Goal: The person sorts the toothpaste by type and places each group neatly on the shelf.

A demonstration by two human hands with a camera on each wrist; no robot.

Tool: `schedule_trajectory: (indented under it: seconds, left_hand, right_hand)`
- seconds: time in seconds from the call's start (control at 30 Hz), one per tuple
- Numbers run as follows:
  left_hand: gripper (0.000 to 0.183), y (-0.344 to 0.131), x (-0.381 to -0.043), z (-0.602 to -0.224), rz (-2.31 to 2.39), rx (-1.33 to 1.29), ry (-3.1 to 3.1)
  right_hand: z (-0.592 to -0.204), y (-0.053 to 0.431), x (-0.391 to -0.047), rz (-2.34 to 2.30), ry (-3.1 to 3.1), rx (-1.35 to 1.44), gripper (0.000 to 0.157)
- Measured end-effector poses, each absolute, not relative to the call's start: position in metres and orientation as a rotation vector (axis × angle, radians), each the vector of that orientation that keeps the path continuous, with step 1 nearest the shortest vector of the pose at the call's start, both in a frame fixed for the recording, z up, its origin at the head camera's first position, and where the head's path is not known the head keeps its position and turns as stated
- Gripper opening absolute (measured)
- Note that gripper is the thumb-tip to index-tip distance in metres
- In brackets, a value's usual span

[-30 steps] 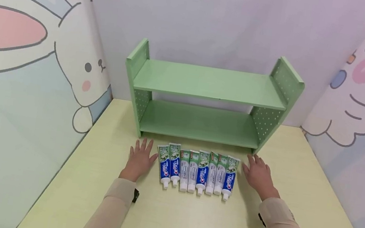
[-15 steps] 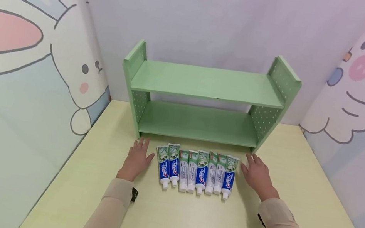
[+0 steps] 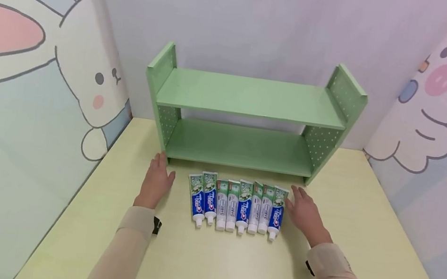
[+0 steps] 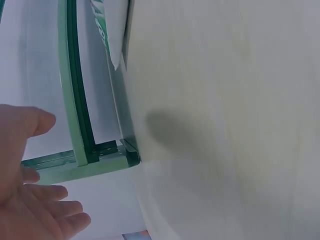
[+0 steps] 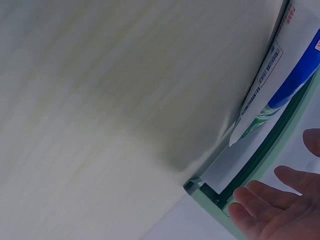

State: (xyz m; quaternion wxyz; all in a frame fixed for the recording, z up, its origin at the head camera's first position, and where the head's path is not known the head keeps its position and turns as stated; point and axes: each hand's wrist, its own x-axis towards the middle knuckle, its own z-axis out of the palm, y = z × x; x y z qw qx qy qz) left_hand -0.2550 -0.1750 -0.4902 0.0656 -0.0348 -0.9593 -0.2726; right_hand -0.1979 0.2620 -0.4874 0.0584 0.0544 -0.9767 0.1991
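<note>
Toothpaste tubes [image 3: 233, 205], eight of them, lie side by side in a row on the pale yellow table [image 3: 209, 271], caps towards the person, just in front of a green two-tier shelf unit [image 3: 250, 98]. Blue-and-green tubes are first, second, fifth and eighth from the left; the other four are white with green ends. The left hand [image 3: 155, 182] is left of the row, apart from it, relaxed and gripping nothing, its fingertips at the unit's left front foot. The right hand [image 3: 305, 213] is right of the row, fingers loosely extended and likewise holding nothing; its thumb is just beside the last tube, and I cannot tell whether they touch. Beige sleeves [image 3: 121, 254] cover both forearms. A cartoon rabbit [image 3: 78, 76] fills the left wall and a pink-cheeked cartoon figure [image 3: 437, 112] the right.

From the left wrist, the left hand shows its palm, thumb spread from slightly bent fingers, near a lower corner of the shelf unit. One tube's white-and-green end enters at the top edge.

From the right wrist, the right hand's fingers are parted and gently curved near another corner of the unit. A blue, white and green tube runs along the upper right.
</note>
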Motion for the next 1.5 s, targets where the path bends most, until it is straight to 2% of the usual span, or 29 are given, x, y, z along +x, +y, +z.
schedule_trajectory:
  seconds: [0.57, 0.9, 1.5]
  left_hand:
    - [0.075, -0.191, -0.281, -0.479, -1.141, 0.123, -2.768]
    - [0.067, -0.189, -0.305, -0.478, -1.360, 0.102, -2.622]
    - [0.058, -0.187, -0.313, -0.480, -1.443, 0.043, -2.539]
  right_hand:
    - [-0.481, 0.238, -0.187, 0.710, -3.062, 0.087, 0.059]
    - [-0.481, 0.232, -0.179, 0.727, -3.078, 0.081, 0.062]
    - [-0.480, 0.222, -0.167, 0.930, -3.142, -0.106, 0.062]
